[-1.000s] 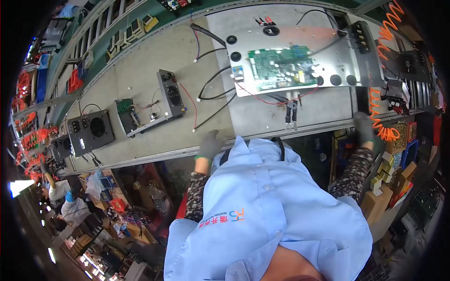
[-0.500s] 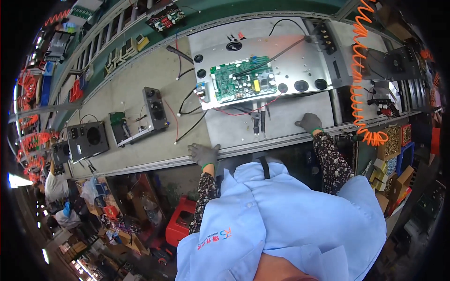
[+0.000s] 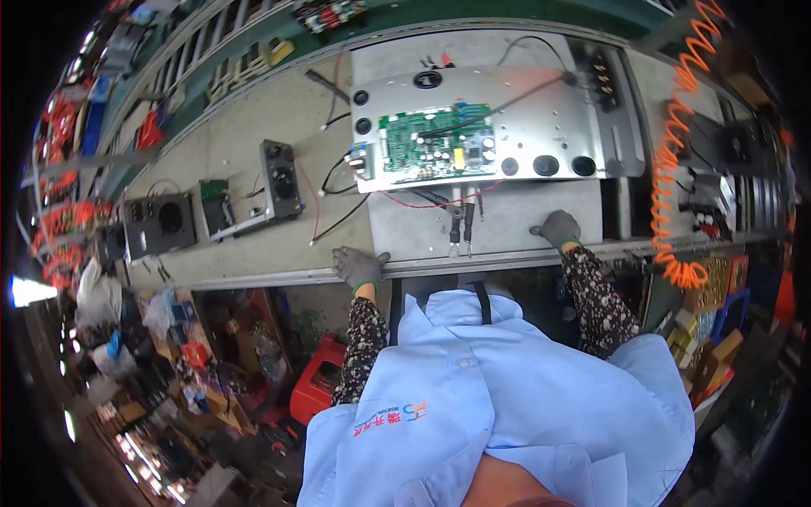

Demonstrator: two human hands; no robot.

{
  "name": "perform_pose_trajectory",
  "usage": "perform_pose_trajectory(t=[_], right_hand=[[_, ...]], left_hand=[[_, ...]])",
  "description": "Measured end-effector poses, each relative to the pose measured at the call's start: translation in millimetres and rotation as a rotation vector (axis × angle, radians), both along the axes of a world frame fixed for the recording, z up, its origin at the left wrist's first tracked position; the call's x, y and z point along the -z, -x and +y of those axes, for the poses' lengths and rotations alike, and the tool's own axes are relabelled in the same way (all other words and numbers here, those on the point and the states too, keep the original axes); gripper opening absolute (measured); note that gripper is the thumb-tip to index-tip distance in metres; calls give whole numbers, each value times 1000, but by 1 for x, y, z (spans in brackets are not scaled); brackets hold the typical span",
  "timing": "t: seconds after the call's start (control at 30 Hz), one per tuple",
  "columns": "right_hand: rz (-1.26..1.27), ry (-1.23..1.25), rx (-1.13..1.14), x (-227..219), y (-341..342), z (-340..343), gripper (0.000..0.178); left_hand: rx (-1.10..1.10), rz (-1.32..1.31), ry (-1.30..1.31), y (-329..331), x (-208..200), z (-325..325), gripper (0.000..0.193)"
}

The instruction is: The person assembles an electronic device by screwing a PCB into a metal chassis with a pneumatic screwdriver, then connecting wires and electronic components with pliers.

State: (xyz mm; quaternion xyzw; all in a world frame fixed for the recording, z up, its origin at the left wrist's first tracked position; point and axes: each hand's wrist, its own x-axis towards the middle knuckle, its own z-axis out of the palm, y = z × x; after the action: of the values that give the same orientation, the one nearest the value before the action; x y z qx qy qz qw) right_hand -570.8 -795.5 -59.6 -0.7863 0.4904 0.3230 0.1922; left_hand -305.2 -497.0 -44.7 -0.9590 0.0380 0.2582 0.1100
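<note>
My left hand, in a grey glove, rests on the front edge of the bench with its fingers apart and nothing in it. Farther right, my right hand, also gloved, lies on the pale board with its thumb out to the left; it holds nothing that I can see. Beyond both hands sits a silver metal chassis carrying a green circuit board. Two black cable leads with metal lugs hang from its near side, between my hands. A thin red wire runs along that side.
Dark metal housings with round openings and an open frame stand to the left. An orange coiled hose hangs at the right. Boxes of small parts sit below the bench there. A red plastic stool is beneath.
The whole view has shifted and tilted slightly. Both hands stay at the bench's front edge, and the chassis and its leads keep their places on the bench.
</note>
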Motion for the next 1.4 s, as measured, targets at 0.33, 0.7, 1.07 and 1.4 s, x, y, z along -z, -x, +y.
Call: perform_pose_trajectory(t=[0.33,0.7,1.07,1.4], right_hand=[[-60,104,-384,26,17,12,55],[-118,63,-56,7,7,16,52],[-137,171,-500,60,20,14,65],[-58,36,-60,22,-1,19,59]], left_hand=[[-65,-28,125,1,1,15,112],[-59,45,123,-5,1,15,111],[21,-5,160,-7,33,27,110],[102,-249,523,22,40,-10,69]])
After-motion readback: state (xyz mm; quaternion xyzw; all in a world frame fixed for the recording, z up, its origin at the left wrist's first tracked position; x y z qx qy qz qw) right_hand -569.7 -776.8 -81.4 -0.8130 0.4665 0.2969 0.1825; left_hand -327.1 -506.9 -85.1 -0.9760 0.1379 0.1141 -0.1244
